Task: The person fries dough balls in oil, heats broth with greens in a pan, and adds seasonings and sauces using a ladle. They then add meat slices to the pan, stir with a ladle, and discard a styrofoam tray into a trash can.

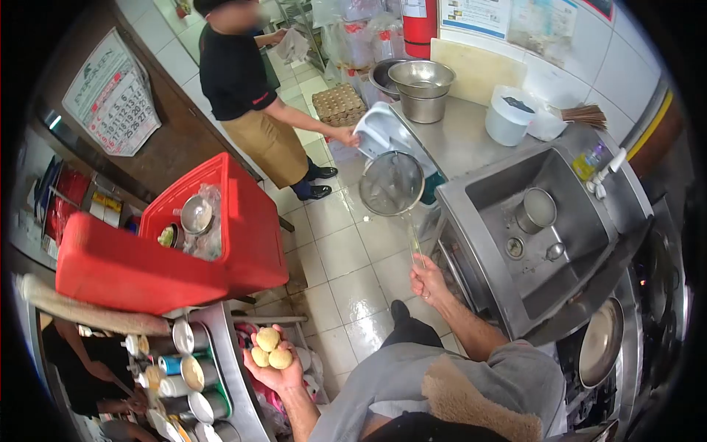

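In my left hand (278, 377) rest three round, pale yellow, crumb-coated balls (269, 349), cradled on the palm and fingers. My right hand (428, 281) is closed around the thin handle of a round mesh strainer (392, 184). The strainer is held out over the floor, and its bowl looks bare. Beyond it, a person (254, 96) in a black shirt and brown apron grips a white plastic container (384, 131), which the strainer's rim partly overlaps in view.
To my right is a steel sink (471, 199) with a metal pot (536, 211) inside; a frying pan (600, 342) sits on the stove. A red cooler (254, 221) with its lid up stands at left, above a counter of several containers (195, 373). Tiled floor (342, 283) lies ahead.
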A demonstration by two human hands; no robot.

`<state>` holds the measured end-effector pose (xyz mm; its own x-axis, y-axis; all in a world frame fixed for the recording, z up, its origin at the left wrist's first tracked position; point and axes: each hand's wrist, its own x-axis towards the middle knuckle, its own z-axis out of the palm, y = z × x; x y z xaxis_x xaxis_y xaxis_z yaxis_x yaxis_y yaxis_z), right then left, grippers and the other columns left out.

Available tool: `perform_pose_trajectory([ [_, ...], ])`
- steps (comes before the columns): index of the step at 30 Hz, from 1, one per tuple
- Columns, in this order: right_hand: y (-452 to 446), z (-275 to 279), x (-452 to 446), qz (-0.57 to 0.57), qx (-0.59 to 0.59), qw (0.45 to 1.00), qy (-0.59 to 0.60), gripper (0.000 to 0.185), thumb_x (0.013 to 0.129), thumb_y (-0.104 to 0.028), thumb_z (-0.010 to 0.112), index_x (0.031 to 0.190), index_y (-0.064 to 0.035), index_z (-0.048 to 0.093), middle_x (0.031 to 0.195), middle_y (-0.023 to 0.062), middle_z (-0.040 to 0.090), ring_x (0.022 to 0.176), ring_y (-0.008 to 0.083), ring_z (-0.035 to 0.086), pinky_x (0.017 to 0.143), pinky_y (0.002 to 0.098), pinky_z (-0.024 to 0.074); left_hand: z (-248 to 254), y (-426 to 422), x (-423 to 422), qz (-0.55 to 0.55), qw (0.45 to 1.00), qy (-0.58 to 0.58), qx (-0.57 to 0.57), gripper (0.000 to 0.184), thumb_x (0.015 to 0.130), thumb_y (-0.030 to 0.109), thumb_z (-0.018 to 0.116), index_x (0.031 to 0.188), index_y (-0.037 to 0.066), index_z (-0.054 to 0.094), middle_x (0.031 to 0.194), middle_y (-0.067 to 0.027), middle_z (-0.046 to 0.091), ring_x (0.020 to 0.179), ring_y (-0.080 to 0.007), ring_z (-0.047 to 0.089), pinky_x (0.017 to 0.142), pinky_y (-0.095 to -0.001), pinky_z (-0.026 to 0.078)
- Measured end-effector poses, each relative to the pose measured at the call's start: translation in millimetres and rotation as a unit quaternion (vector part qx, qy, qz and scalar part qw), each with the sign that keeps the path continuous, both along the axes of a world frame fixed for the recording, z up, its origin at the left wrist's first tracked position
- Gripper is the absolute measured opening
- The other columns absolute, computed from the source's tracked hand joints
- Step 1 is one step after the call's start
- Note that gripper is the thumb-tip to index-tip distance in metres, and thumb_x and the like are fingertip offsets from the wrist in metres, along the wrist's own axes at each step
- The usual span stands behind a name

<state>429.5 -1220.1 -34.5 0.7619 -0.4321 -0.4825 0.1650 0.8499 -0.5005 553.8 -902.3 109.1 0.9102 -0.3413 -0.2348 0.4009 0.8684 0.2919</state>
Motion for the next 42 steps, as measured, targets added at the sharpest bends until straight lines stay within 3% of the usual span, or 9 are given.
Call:
perform_pose_trajectory([
  [2,-17,-20,13,-0.012,-0.077,0.994,0.08,0.041,0.088,-0.008,0.046,0.126,-0.0136,0.033,0.066,0.0045,0.049,0.036,0.0101,0.035,0.029,0.0242,0.0257,1,-25,26,0.004,1.0,0.016,-0.008,0.034,0.082,0.04,0.052,0.096,0.011,0.062,0.104,-0.0066,0.059,0.103,-0.0308,0.05,0.061,-0.0307,0.049],
  [5,-32,-29,21,-0.039,-0.084,0.985,0.148,0.043,0.088,-0.008,0.045,0.129,-0.0118,0.032,0.061,0.003,0.047,0.034,0.01,0.034,0.027,0.0249,0.0238,-3,-58,53,-0.023,1.0,0.005,-0.014,0.033,0.081,0.038,0.054,0.1,0.011,0.061,0.109,-0.0045,0.057,0.107,-0.028,0.047,0.064,-0.0302,0.05],
  [8,-27,-39,19,0.009,-0.161,0.973,0.166,0.044,0.087,-0.008,0.046,0.13,-0.0113,0.033,0.057,0.0022,0.046,0.034,0.0099,0.035,0.027,0.0251,0.0249,-4,-82,74,-0.035,0.999,0.026,-0.023,0.033,0.082,0.038,0.054,0.1,0.012,0.061,0.11,-0.0045,0.056,0.108,-0.0269,0.046,0.063,-0.0296,0.049],
  [15,-37,-21,38,0.043,-0.074,0.99,0.11,0.045,0.087,-0.008,0.047,0.13,-0.0116,0.033,0.057,0.0026,0.047,0.034,0.0096,0.037,0.028,0.0247,0.0267,-10,-99,107,-0.059,0.996,0.062,-0.008,0.032,0.081,0.037,0.055,0.101,0.013,0.061,0.108,-0.0052,0.056,0.106,-0.0267,0.047,0.062,-0.0286,0.049],
  [23,-1,-28,31,0.169,0.008,0.981,0.092,0.043,0.089,-0.009,0.046,0.129,-0.0144,0.034,0.064,0.0044,0.05,0.038,0.0103,0.037,0.032,0.0251,0.0281,-11,-81,135,-0.092,0.994,0.052,-0.021,0.033,0.08,0.037,0.055,0.102,0.013,0.061,0.108,-0.0057,0.057,0.106,-0.0276,0.048,0.063,-0.0296,0.049],
  [27,16,-18,23,0.162,-0.011,0.982,0.099,0.041,0.089,-0.009,0.046,0.129,-0.0148,0.035,0.064,0.0046,0.05,0.039,0.0107,0.038,0.034,0.0254,0.0287,-12,-69,137,-0.098,0.993,0.052,-0.03,0.034,0.08,0.037,0.056,0.102,0.013,0.061,0.108,-0.0056,0.057,0.107,-0.0278,0.047,0.063,-0.0296,0.049],
  [30,20,-16,10,0.128,-0.007,0.987,0.093,0.041,0.089,-0.009,0.045,0.128,-0.0155,0.036,0.064,0.0046,0.05,0.039,0.0108,0.038,0.033,0.0252,0.0286,-15,-60,138,-0.111,0.99,0.066,-0.061,0.034,0.081,0.039,0.053,0.1,0.012,0.061,0.108,-0.0056,0.057,0.108,-0.0291,0.046,0.064,-0.0325,0.048],
  [39,27,-12,-16,-0.007,0.016,0.998,0.067,0.035,0.09,-0.012,0.045,0.124,-0.016,0.037,0.063,0.0048,0.051,0.035,0.0104,0.033,0.032,0.0241,0.0266,-12,-56,136,-0.119,0.991,0.039,-0.055,0.035,0.079,0.038,0.056,0.103,0.012,0.062,0.11,-0.0062,0.057,0.107,-0.0284,0.048,0.063,-0.0295,0.049],
  [42,25,-15,-23,-0.027,0.053,0.998,0.038,0.034,0.09,-0.01,0.045,0.123,-0.016,0.037,0.062,0.0054,0.051,0.038,0.0119,0.038,0.033,0.0252,0.0297,-12,-58,134,-0.122,0.99,0.043,-0.056,0.035,0.08,0.038,0.056,0.103,0.012,0.062,0.109,-0.0064,0.057,0.107,-0.0284,0.048,0.063,-0.0296,0.049],
])
